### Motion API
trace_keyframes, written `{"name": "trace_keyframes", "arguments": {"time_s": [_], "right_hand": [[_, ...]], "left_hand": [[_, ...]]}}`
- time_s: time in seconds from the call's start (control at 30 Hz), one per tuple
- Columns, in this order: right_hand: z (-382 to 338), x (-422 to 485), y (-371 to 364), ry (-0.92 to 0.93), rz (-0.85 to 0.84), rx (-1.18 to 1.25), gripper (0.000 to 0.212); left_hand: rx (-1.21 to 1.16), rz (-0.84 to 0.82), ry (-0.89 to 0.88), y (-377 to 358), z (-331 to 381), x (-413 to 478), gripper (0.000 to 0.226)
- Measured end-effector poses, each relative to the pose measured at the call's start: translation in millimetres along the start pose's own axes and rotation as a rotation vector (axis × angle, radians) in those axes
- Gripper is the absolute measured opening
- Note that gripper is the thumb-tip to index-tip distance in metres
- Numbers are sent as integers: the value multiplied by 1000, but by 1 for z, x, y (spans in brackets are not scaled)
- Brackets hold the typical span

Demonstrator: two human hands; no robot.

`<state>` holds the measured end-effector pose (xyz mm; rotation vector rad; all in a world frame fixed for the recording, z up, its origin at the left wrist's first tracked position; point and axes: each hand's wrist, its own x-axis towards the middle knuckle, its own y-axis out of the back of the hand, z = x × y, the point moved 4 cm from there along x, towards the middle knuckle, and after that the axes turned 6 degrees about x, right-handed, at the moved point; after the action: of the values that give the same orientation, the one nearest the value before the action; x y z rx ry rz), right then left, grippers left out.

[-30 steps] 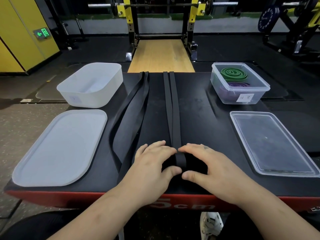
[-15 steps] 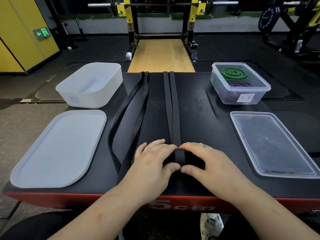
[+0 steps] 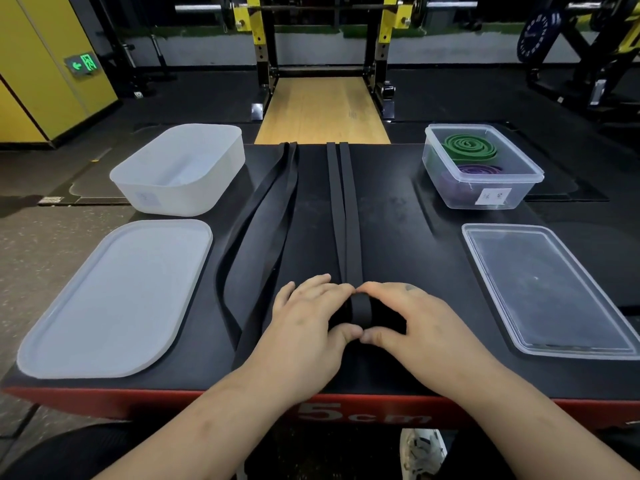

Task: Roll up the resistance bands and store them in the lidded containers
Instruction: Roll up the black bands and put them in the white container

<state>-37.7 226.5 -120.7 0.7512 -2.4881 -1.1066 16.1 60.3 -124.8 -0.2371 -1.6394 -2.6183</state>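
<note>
A narrow black resistance band (image 3: 341,202) lies straight down the middle of the black mat (image 3: 408,237). Its near end is a small roll (image 3: 361,309). My left hand (image 3: 308,327) and my right hand (image 3: 419,323) grip that roll from either side, fingertips on top and thumbs meeting in front. A wider black band (image 3: 263,223) lies loose just left of it. An empty frosted white container (image 3: 180,168) stands at the back left, its lid (image 3: 114,299) flat in front of it. The clear container (image 3: 485,168) at the back right holds a rolled green band (image 3: 467,144) and a rolled purple band (image 3: 479,169). Its clear lid (image 3: 547,289) lies nearer me.
The mat's red front edge (image 3: 363,410) is just below my wrists. A squat rack (image 3: 325,53) and a wooden platform (image 3: 322,109) stand beyond the mat. My white shoe (image 3: 422,452) shows under the edge.
The roll at the narrow band's near end has grown a little and moved slightly away from me. My thumbs have come together in front of it.
</note>
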Motion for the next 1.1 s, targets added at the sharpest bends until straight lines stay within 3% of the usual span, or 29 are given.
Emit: {"name": "trace_keyframes", "arguments": {"time_s": [0.33, 0.5, 0.67, 1.1], "right_hand": [[-4, -27, -3, 64, -65, -1, 48], [-3, -31, -1, 37, -60, -21, 61], [-3, -28, -1, 32, -69, 13, 51], [2, -21, 0, 14, -61, 19, 54]], "left_hand": [[-22, -47, -86, 4, 8, -33, 47], [-20, -62, -74, 5, 11, -34, 50], [-9, -98, -52, 4, 8, -31, 54], [-44, -58, -22, 6, 4, -26, 52]]}}
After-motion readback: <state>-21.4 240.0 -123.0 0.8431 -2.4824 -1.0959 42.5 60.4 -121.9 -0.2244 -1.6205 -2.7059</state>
